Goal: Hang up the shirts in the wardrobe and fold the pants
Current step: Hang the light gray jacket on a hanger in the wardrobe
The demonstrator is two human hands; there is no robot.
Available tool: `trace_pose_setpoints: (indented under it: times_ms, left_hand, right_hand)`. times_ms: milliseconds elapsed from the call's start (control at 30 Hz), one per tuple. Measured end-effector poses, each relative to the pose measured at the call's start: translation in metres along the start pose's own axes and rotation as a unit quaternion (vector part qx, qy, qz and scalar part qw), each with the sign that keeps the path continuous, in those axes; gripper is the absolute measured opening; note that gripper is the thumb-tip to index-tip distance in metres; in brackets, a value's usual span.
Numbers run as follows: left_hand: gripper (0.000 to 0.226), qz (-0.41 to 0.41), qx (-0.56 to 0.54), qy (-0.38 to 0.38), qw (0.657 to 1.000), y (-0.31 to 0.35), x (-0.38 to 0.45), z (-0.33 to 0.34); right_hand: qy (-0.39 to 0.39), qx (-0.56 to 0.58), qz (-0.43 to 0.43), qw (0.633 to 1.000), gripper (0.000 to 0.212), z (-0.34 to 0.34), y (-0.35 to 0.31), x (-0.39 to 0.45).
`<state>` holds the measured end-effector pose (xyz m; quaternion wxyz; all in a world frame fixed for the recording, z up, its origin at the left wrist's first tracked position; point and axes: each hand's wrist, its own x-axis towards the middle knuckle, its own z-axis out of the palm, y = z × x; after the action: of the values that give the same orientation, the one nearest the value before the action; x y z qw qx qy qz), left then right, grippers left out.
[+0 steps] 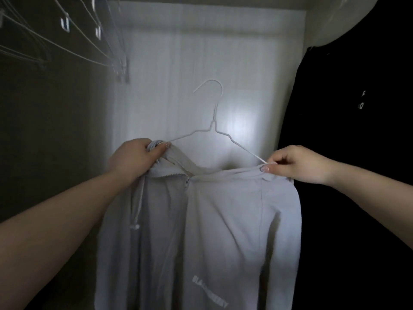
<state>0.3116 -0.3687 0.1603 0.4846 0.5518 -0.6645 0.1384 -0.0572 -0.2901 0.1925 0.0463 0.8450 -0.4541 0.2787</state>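
Note:
A pale grey zip hoodie hangs in front of me on a white wire hanger, whose hook points up, free of any rail. My left hand grips the bunched left shoulder and hood fabric at the hanger's left end. My right hand pinches the collar edge of the hoodie at the hanger's right arm. A drawstring dangles below my left hand. The hanger's lower bar is hidden inside the garment.
Several empty white wire hangers hang at the upper left inside the dark wardrobe. A black garment hangs on the right. A white panel stands behind the hoodie.

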Motion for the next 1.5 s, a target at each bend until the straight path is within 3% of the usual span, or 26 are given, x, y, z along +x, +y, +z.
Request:
trace_pose_setpoints:
  times_ms: [67,167,267,333,400,467,533,600,667,733,800,867,900,933,967,1033,1067,1133,1200,1233,1333,1500]
  left_hand:
    - [0.066,0.032,-0.007,0.008,0.999,0.007,0.004,0.000]
    - [0.065,0.070,-0.022,0.019,0.997,0.010,0.011,-0.004]
    - [0.057,0.107,-0.016,0.014,0.994,0.013,0.018,-0.006]
    - [0.055,0.111,-0.019,0.010,0.994,0.018,0.022,-0.007]
    - [0.053,0.095,-0.021,0.008,0.995,0.022,0.024,-0.007]
    - [0.056,0.074,-0.020,0.000,0.997,0.021,0.026,-0.007]
    - [0.060,0.047,-0.008,-0.013,0.999,0.021,0.026,-0.005]
    - [0.064,0.021,0.024,-0.025,0.999,0.024,0.028,-0.004]
    - [0.063,-0.003,0.020,-0.055,0.998,0.030,0.030,-0.006]
    - [0.043,-0.019,-0.099,-0.121,0.988,0.035,0.032,-0.009]
    - [0.016,-0.056,-0.294,-0.193,0.934,0.040,0.034,-0.019]
    - [0.032,-0.093,-0.428,-0.224,0.871,0.042,0.039,-0.024]
    - [0.035,-0.110,-0.456,-0.211,0.858,0.043,0.042,-0.024]
    - [0.036,-0.123,-0.456,-0.178,0.863,0.047,0.044,-0.024]
    - [0.037,-0.125,-0.418,-0.127,0.891,0.050,0.045,-0.022]
    - [0.038,-0.069,-0.238,-0.043,0.968,0.054,0.046,-0.018]
    - [0.037,-0.023,-0.139,-0.043,0.989,0.056,0.045,-0.016]
    - [0.040,0.041,-0.062,-0.118,0.990,0.057,0.041,-0.011]
    - [0.048,0.065,-0.094,-0.197,0.974,0.058,0.038,-0.008]
    - [0.044,0.077,-0.121,-0.200,0.969,0.058,0.037,-0.007]
    - [0.014,0.102,-0.162,-0.093,0.977,0.058,0.043,-0.006]
    - [0.013,0.120,-0.067,-0.015,0.990,0.070,0.057,-0.008]
  right_hand:
    - [-0.008,-0.226,-0.090,0.970,0.043,-0.019,-0.008,-0.001]
    - [0.053,-0.283,-0.169,0.943,0.056,-0.049,-0.024,-0.003]
    - [0.133,-0.297,-0.196,0.925,0.049,-0.074,-0.030,0.001]
    - [0.131,-0.255,-0.128,0.950,0.033,-0.078,-0.029,0.009]
    - [0.056,-0.153,0.014,0.987,0.054,-0.072,-0.029,0.013]
    - [-0.010,0.011,0.118,0.993,0.063,-0.064,-0.029,0.008]
    - [-0.095,0.100,0.139,0.981,0.057,-0.055,-0.031,-0.003]
    - [-0.140,0.057,0.100,0.983,0.032,-0.043,-0.030,-0.008]
    - [-0.061,-0.033,0.050,0.996,0.002,-0.030,-0.028,-0.007]
    - [0.037,-0.038,0.016,0.998,0.012,-0.024,-0.025,-0.006]
    - [0.080,-0.001,0.012,0.997,0.015,-0.023,-0.021,-0.008]
    - [0.070,0.003,0.016,0.997,0.016,-0.022,-0.017,-0.012]
    - [0.056,-0.002,0.019,0.998,0.017,-0.021,-0.016,-0.013]
    - [0.044,-0.006,0.020,0.999,0.018,-0.018,-0.017,-0.014]
    - [0.038,-0.004,0.021,0.999,0.018,-0.015,-0.018,-0.014]
    - [0.050,0.023,0.027,0.998,0.018,-0.012,-0.022,-0.012]
    - [0.064,0.037,0.032,0.997,0.018,-0.013,-0.024,-0.011]
    - [0.091,0.059,0.035,0.993,0.018,-0.018,-0.026,-0.010]
    - [0.118,0.072,0.042,0.989,0.020,-0.025,-0.025,-0.010]
    - [0.132,0.081,0.049,0.987,0.020,-0.029,-0.024,-0.011]
    - [0.157,0.120,0.056,0.979,0.012,-0.038,-0.026,-0.012]
    - [0.161,0.108,0.058,0.979,0.010,-0.056,-0.030,-0.014]
